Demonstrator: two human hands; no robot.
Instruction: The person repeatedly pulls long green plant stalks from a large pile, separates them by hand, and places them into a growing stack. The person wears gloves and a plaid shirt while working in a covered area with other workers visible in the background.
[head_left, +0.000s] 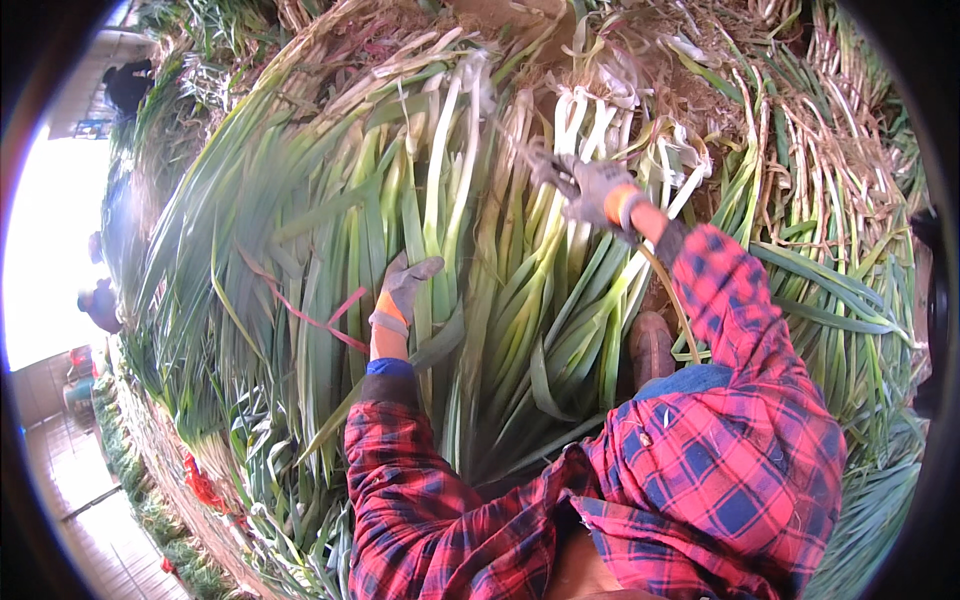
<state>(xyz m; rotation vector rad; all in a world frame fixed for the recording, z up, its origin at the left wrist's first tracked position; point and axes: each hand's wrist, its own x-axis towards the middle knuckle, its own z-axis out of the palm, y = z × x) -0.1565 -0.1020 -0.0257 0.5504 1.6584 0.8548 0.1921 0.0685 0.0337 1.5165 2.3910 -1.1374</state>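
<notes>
My left hand (403, 291), in a grey and orange glove, grips the green leaves of a few long green onions (450, 180). Their white ends point away from me, and a pale, blurred wisp of skin (476, 79) hangs about the tips. My right hand (596, 193), gloved alike, is closed around a thin nozzle (521, 150) blurred by motion and aimed toward those white ends. A tan hose (669, 296) runs from below that hand back toward my body. Beneath it lie onions with bare white stems (574, 120).
Unpeeled onions (810, 150) with brown, dry skins lie to the right. A large leafy heap (247, 202) spreads on the left, with a pink ribbon (300, 307) across it. Loose skins (622, 82) litter the soil ahead. My shoe (651, 349) stands among the leaves. Other people (101, 306) are far left.
</notes>
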